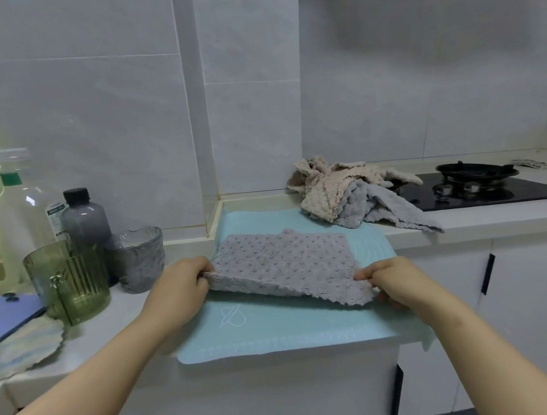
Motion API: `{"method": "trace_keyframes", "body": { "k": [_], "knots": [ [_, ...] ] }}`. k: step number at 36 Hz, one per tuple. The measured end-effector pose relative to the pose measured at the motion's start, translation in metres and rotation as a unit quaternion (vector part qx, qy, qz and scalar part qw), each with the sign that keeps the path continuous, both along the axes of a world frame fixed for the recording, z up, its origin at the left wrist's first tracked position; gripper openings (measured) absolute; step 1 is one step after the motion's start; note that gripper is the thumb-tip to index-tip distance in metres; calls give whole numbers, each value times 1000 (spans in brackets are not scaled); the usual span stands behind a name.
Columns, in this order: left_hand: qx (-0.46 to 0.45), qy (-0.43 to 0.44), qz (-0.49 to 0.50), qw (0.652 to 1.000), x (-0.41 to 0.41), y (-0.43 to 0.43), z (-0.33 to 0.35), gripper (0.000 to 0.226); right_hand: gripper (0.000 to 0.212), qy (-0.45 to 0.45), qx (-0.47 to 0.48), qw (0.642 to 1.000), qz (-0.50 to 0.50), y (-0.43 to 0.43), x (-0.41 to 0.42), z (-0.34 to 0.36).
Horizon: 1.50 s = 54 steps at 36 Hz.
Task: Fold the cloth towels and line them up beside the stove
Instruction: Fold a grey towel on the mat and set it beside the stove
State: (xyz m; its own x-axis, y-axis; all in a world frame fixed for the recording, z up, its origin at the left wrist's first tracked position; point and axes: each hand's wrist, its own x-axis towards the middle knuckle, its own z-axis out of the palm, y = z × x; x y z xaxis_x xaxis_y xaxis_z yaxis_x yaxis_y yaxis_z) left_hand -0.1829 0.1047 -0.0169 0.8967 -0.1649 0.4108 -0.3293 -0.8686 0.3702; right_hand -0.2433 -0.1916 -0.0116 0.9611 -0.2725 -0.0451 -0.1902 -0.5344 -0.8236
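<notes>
A grey dimpled towel [282,264] lies on a light blue mat [279,333] on the counter, its near edge lifted off the mat. My left hand [182,286] pinches the towel's near left corner. My right hand [392,279] pinches its near right corner. A heap of unfolded towels sits behind, a beige towel [330,183] on top of a grey towel [385,211], next to the black stove [488,188].
At the left stand a green ribbed glass [69,285], a grey glass [138,257], a dark bottle [84,218] and a clear bottle [23,208]. A purple phone [1,316] lies on a pale striped cloth [19,349]. Tiled walls close the back.
</notes>
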Motion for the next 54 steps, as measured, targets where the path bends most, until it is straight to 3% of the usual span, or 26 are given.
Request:
{"method": "trace_keyframes", "body": {
  "k": [4,10,14,18,24,27,31,36,40,49,54],
  "knots": [
    [11,-16,-47,999,-5,1,4,29,35,-23,-60,998,8,-2,-5,-4],
    [54,-21,-76,995,-20,2,9,32,10,-98,-54,994,-21,-5,-20,-4],
    [70,-18,-89,993,-31,2,10,31,23,-115,-51,991,-34,-8,-30,-4],
    [84,-7,-123,989,-42,0,8,24,22,-107,-44,993,-38,-11,-39,-6],
    [182,68,-66,979,-48,3,5,16,24,-83,-7,996,-36,-16,-49,-7],
    [122,79,-36,989,-47,3,6,18,26,-75,-10,996,-38,-17,-48,-7],
    [-44,49,-3,998,-40,2,12,24,28,-96,-1,994,-50,-19,-42,-5],
    [-249,67,-5,966,-22,-6,18,24,20,-128,-1,990,-61,-16,-25,-3],
    [-319,69,15,945,6,-13,18,25,21,-154,1,985,-78,-15,3,-1],
    [-224,-34,111,968,83,-35,10,18,27,-149,-5,980,-135,-25,88,-8],
    [-65,-62,100,991,117,-44,4,23,37,-139,-26,979,-147,-29,131,-10]
  ]
}}
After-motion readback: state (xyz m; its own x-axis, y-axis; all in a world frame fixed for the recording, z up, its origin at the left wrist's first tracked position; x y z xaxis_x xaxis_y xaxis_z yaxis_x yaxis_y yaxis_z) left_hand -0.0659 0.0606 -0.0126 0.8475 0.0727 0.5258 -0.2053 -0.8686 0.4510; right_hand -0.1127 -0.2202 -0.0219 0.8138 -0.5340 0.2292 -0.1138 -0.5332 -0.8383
